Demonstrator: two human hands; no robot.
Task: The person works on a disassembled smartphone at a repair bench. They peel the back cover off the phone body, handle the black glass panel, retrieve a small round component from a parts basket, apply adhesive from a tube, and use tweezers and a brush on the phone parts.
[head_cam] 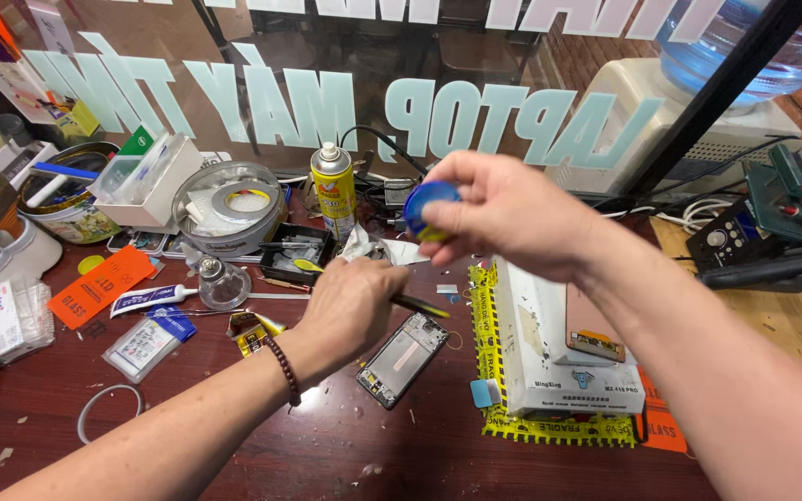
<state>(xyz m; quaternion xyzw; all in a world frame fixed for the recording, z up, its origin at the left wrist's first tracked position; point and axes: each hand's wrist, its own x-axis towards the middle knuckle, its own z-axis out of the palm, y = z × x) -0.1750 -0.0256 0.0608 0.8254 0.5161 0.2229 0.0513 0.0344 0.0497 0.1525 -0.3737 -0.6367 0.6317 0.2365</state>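
1. Right now, right hand (503, 209) is raised above the bench mid-back, fingers pinched shut on a small blue disc (431, 206) w/ a yellow bit showing under the fingertips; can't tell what the disc is exactly.
2. Left hand (350, 306) is low over bench centre, fist curled closed round a thin dark tool (420, 305); its tip sticks out to the right, toward the phone frame.
3. Left wrist wears a dark bead bracelet (283, 369).
4. Phone frame (403, 359) lies flat on the bench, tilted, just below & right of left hand, not touched by either hand.
5. White pad (563, 348) sits near the bench's right side on yellow-black tape; a phone (594, 325) lies on it, partly hidden by the right forearm.
6. Spray can (334, 190), yellow, stands upright toward the back edge, left of the disc.
7. Round tin (229, 209) w/ tape rolls inside is left of the can; a small glass bottle (223, 283) stands just in front of it.
8. Orange label (102, 285) & a white tube (152, 299) lie toward the left edge.
9. Black tray (295, 252) sits between can & left hand.
10. Bench surface is dark red wood w/ small scraps scattered near the front edge.
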